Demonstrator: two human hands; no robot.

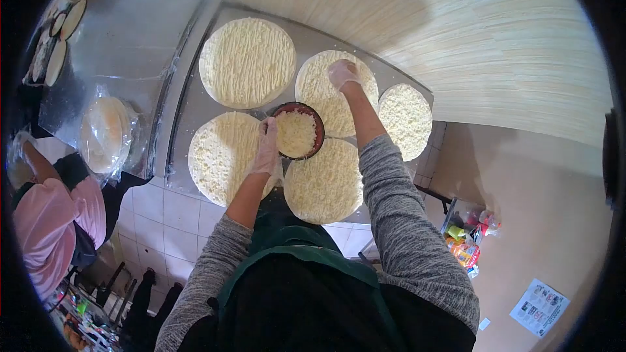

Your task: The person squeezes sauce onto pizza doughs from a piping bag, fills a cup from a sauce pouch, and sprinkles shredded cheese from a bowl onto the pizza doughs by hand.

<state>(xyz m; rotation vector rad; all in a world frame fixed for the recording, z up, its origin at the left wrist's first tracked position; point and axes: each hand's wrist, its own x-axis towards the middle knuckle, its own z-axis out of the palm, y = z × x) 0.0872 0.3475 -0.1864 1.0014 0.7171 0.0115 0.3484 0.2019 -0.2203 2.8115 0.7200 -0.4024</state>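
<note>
My left hand (266, 146), in a clear glove, grips the left rim of a dark round bowl (318, 124) with a reddish inside. Pale grated cheese (295, 135) fills much of the bowl. My right hand (342, 75), also gloved, is low over a round dough base (326, 107) spread with cheese; its fingers are curled, and what they may hold is hidden. Around the bowl lie more cheese-covered bases: one at the upper left (248, 62), one at the lower left (225, 156), one below (324, 182) and a smaller one at the right (405, 120).
The bases lie on a metal table (186, 117) against a wood-patterned wall (508, 58). To the left, a second metal table (130, 32) bears a plastic-wrapped stack of flat rounds (104, 133). A co-worker in a pink top (52, 228) stands beside it. Colourful packages (464, 248) are at the right.
</note>
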